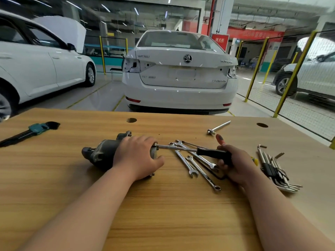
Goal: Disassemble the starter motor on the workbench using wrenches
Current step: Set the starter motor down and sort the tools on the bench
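Note:
The dark grey starter motor (101, 153) lies on its side on the wooden workbench (163, 205). My left hand (137, 156) wraps over its right end and holds it down. My right hand (235, 163) grips the black handle of a socket driver (212, 153). The driver's chrome shaft (174, 147) runs left to the motor's end face, level with the bench. The spot where the socket meets the motor is partly hidden by my left fingers.
Several combination wrenches (195, 163) lie under the driver. A chrome extension bar (218, 127) and a red-handled screwdriver (220, 139) lie behind them. Hex key sets sit far left (34, 130) and far right (277, 169). Two holes pierce the bench; cars stand beyond.

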A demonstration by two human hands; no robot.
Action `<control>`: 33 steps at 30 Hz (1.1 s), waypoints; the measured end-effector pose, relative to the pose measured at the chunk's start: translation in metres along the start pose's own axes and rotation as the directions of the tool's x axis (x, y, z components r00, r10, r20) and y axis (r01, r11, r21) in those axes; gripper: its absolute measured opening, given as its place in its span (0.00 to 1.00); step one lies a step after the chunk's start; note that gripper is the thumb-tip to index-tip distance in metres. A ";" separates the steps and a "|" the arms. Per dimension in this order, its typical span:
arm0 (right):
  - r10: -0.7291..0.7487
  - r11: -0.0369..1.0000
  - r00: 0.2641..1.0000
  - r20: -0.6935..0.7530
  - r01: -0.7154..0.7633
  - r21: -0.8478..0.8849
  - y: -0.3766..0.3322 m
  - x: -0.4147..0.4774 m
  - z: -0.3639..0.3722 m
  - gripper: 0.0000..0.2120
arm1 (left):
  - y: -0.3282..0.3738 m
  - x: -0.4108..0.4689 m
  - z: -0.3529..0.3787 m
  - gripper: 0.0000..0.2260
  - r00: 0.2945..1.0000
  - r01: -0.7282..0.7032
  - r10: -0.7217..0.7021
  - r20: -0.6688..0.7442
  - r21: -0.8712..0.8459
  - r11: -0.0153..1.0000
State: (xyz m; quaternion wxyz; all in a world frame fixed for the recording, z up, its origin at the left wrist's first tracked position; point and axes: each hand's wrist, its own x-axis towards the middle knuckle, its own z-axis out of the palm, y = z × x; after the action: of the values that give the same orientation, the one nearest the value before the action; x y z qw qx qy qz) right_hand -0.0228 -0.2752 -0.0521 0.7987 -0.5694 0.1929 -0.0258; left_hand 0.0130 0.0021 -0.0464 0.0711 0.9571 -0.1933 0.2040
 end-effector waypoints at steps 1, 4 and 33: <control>0.006 1.000 1.000 -0.001 -0.006 -0.003 0.000 0.000 0.000 0.08 | 0.000 -0.002 0.001 0.30 1.000 0.001 -0.001 -0.027 -0.006 1.000; 0.015 1.000 1.000 -0.006 -0.015 -0.005 -0.001 -0.001 0.002 0.08 | 0.001 -0.010 0.000 0.27 0.994 -0.004 0.002 -0.107 -0.017 1.000; -0.099 0.988 0.995 0.002 0.098 0.116 0.007 -0.037 -0.012 0.07 | 0.047 0.008 -0.015 0.18 0.924 -0.374 0.366 0.112 0.050 0.926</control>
State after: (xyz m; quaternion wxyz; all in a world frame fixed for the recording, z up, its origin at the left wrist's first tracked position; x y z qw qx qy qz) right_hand -0.0623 -0.2738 -0.0518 0.8289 -0.5310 0.1596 -0.0740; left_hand -0.0046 -0.0404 -0.0270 -0.0122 0.9143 -0.3665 0.1722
